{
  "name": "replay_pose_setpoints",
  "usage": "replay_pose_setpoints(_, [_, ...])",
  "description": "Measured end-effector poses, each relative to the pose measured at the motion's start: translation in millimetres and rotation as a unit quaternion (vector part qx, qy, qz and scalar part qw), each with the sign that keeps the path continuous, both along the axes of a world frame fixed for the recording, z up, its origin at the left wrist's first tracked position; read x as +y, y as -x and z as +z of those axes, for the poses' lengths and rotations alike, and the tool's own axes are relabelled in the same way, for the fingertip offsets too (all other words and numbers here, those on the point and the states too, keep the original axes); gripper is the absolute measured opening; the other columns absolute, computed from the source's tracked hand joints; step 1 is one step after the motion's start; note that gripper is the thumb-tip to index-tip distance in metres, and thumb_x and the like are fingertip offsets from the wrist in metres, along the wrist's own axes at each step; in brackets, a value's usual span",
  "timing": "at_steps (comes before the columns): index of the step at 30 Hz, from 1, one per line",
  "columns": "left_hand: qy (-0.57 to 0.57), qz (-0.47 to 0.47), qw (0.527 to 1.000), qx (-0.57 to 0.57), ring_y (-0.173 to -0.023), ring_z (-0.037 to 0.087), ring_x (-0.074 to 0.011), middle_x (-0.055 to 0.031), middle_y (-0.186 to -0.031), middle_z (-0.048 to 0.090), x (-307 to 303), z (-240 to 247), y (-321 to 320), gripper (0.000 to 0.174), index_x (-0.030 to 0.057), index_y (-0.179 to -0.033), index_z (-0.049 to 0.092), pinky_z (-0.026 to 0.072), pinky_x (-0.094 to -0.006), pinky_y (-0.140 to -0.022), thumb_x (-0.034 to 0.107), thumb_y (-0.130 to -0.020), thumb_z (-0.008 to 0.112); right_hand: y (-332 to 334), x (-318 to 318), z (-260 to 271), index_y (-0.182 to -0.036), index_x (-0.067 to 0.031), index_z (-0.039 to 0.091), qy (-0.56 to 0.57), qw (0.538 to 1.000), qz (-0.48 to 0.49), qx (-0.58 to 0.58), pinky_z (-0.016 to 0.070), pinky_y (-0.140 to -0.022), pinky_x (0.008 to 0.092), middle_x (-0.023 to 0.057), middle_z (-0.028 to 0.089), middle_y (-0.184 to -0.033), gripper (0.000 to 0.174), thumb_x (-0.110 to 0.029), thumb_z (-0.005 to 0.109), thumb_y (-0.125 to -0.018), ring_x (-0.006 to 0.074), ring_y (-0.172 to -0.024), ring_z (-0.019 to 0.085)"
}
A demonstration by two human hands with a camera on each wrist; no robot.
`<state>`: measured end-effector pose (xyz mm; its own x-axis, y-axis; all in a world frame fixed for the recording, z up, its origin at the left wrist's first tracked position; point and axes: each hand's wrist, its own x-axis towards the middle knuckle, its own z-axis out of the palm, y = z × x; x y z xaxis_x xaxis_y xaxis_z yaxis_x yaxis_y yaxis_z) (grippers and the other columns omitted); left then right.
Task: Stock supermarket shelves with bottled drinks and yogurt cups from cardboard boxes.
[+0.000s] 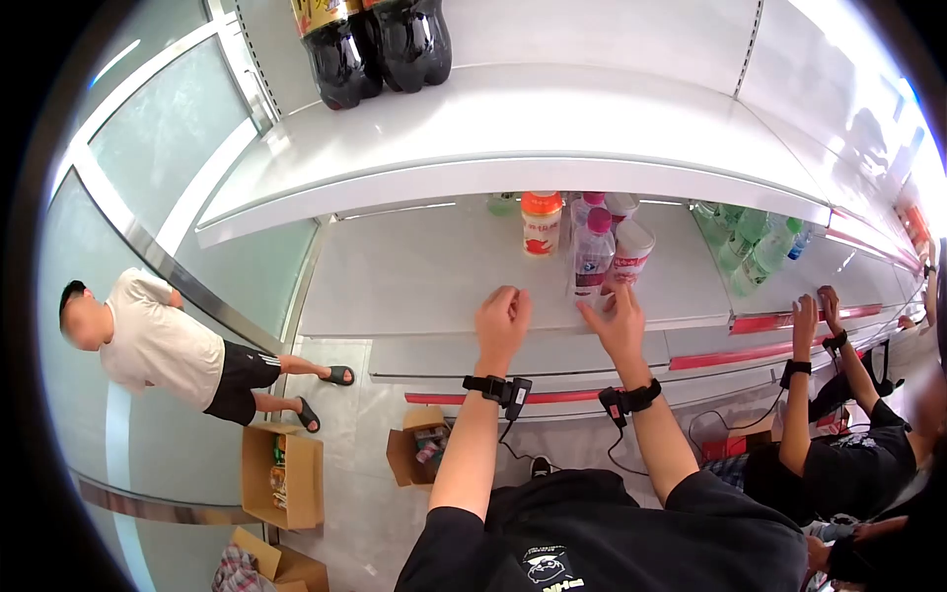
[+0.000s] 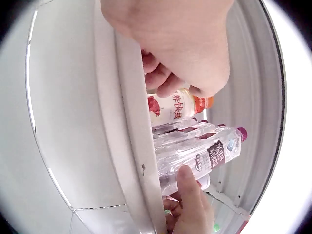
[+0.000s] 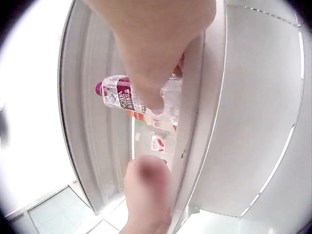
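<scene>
A clear soda water bottle (image 1: 594, 255) with a purple cap and dark label stands at the front of the middle shelf. My right hand (image 1: 621, 326) is at its lower part, the thumb (image 2: 185, 175) against its front and the fingers curled by its side. Right beside it is a white bottle (image 1: 632, 249) with a pink label. My left hand (image 1: 502, 323) hovers at the shelf's front edge, fingers loosely curled around nothing. Behind it, in the left wrist view, shows a milk drink bottle (image 2: 178, 107) with an orange cap.
Dark cola bottles (image 1: 380, 49) stand on the upper shelf (image 1: 552, 113), which overhangs the middle one. Green bottles (image 1: 764, 252) fill the shelf at right. Cardboard boxes (image 1: 308, 483) sit on the floor. One person (image 1: 158, 331) stands at left; others work at right.
</scene>
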<state>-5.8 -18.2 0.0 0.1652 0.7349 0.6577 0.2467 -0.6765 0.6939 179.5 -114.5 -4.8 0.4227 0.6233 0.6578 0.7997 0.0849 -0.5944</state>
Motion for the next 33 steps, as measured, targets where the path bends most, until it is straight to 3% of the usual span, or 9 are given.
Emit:
replay_pose_setpoints(3, [0.006, -0.008, 1.0, 0.004, -0.049, 0.049, -0.0235, -0.0081, -0.06, 0.051, 0, 3, 1, 0.027, 0.0026, -0.067, 0.052, 0.037, -0.0337, -0.047, 0.015, -0.089, 0.063, -1, 1, 3, -0.103, -0.0055, 0.059, 0.003, 1.0, 0.004, -0.005, 0.0482, -0.059, 0.0337, 0.0048, 0.062, -0.089, 0.046, -0.027, 0.084, -0.071, 0.0187, -0.066, 0.057])
replay_pose_setpoints(18, [0.003, -0.011, 0.999, 0.031, -0.053, 0.05, -0.0277, -0.01, -0.063, 0.053, -3, 7, 4, 0.03, 0.002, -0.069, 0.053, 0.0391, -0.0373, -0.051, 0.021, -0.091, 0.061, -2, 12, 7, -0.105, -0.0059, 0.064, 0.07, 0.997, -0.036, 0.024, 0.0494, -0.06, 0.0352, 0.0055, 0.065, -0.085, 0.044, -0.033, 0.08, -0.075, 0.0209, -0.063, 0.06])
replay_pose_setpoints(21, [-0.002, -0.014, 1.0, 0.019, -0.05, 0.047, -0.0237, -0.0098, -0.059, 0.051, -2, 7, 3, 0.029, 0.0014, -0.071, 0.054, 0.0365, -0.0338, -0.049, 0.021, -0.091, 0.062, 0, 17, 13, -0.106, -0.0056, 0.067, 0.052, 0.998, -0.034, 0.025, 0.0504, -0.06, 0.0369, 0.0081, 0.067, -0.076, 0.046, -0.037, 0.08, -0.075, 0.0238, -0.063, 0.064])
replay_pose_setpoints(23, [0.012, -0.013, 1.0, 0.022, -0.052, 0.049, -0.0255, -0.0097, -0.061, 0.053, -2, 5, 3, 0.03, 0.0019, -0.07, 0.054, 0.0381, -0.0352, -0.05, 0.022, -0.091, 0.062, 0, 15, 18, -0.107, -0.0045, 0.068, 0.123, 0.99, -0.061, 0.036, 0.0512, -0.06, 0.0403, 0.0109, 0.067, -0.068, 0.05, -0.042, 0.078, -0.076, 0.0292, -0.063, 0.066])
replay_pose_setpoints(26, [0.021, -0.01, 0.999, 0.023, -0.054, 0.051, -0.0268, -0.0096, -0.063, 0.055, -1, 5, 3, 0.031, 0.0025, -0.069, 0.053, 0.0397, -0.0364, -0.051, 0.023, -0.09, 0.062, 1, 19, 20, -0.108, -0.0023, 0.069, 0.128, 0.989, -0.079, 0.014, 0.0501, -0.059, 0.0404, 0.013, 0.064, -0.062, 0.05, -0.04, 0.077, -0.077, 0.0318, -0.06, 0.065])
replay_pose_setpoints(29, [0.023, -0.013, 1.0, 0.008, -0.053, 0.052, -0.0257, -0.0094, -0.062, 0.054, -3, 5, 5, 0.032, 0.0025, -0.068, 0.052, 0.0396, -0.036, -0.051, 0.023, -0.09, 0.062, 1, 22, 22, -0.108, -0.0036, 0.067, 0.172, 0.981, -0.091, 0.019, 0.0516, -0.063, 0.0458, 0.0147, 0.067, -0.068, 0.048, -0.042, 0.074, -0.08, 0.0358, -0.068, 0.067])
replay_pose_setpoints(33, [0.021, -0.021, 1.0, -0.006, -0.052, 0.052, -0.0247, -0.0093, -0.061, 0.054, -4, 6, 6, 0.032, 0.0026, -0.066, 0.051, 0.0397, -0.0357, -0.05, 0.022, -0.089, 0.063, -2, 32, 23, -0.106, -0.0035, 0.067, 0.171, 0.981, -0.089, -0.014, 0.052, -0.065, 0.0459, 0.0144, 0.067, -0.067, 0.044, -0.04, 0.072, -0.083, 0.0348, -0.069, 0.068])
